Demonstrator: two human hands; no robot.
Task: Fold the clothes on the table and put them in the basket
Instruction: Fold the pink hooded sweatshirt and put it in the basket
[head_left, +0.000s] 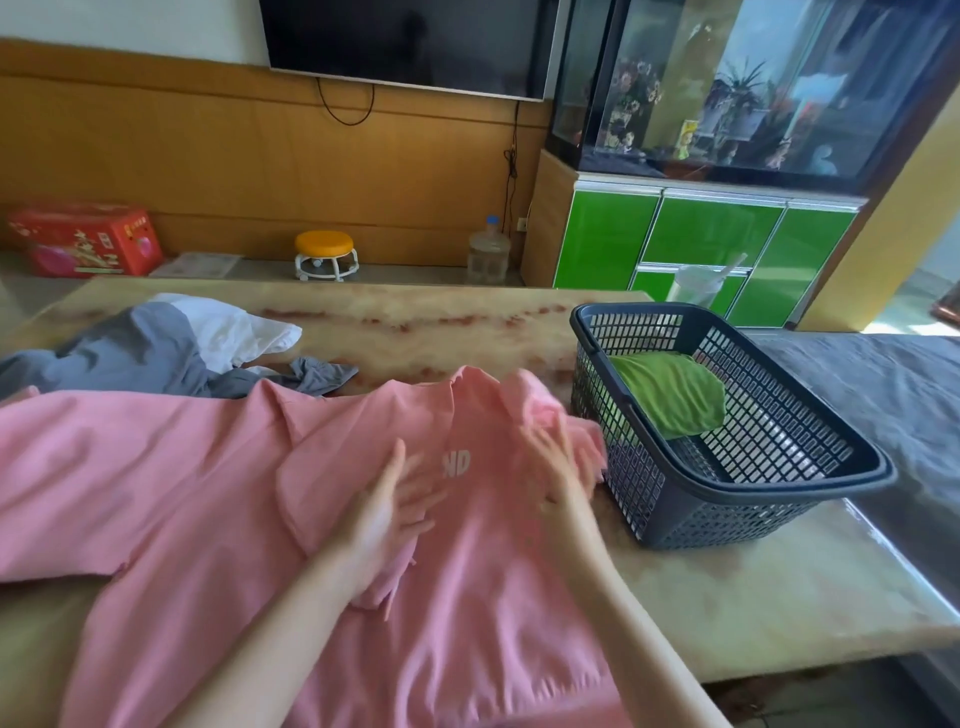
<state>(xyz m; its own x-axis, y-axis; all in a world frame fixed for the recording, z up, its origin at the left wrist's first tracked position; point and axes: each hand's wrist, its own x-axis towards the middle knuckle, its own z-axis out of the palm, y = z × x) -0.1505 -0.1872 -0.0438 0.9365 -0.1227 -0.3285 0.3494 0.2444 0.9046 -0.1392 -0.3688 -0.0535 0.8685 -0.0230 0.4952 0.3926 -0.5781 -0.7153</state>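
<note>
Far left on table (727, 597): grey garment (140, 353) and white garment (234, 327), heaped. Right: basket (701, 519) holding folded green garment (670, 395), just beside pink shirt (208, 467) spread mid-table. Left hand (384, 509) and right hand (561, 457): fingers straight, laid on shirt, gripping nothing. Fingertips motion-blurred; shirt hem cut off below.

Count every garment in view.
4: pink shirt spread in front; crumpled grey garment and white garment far left; folded green garment inside the dark mesh basket. More may be hidden.
</note>
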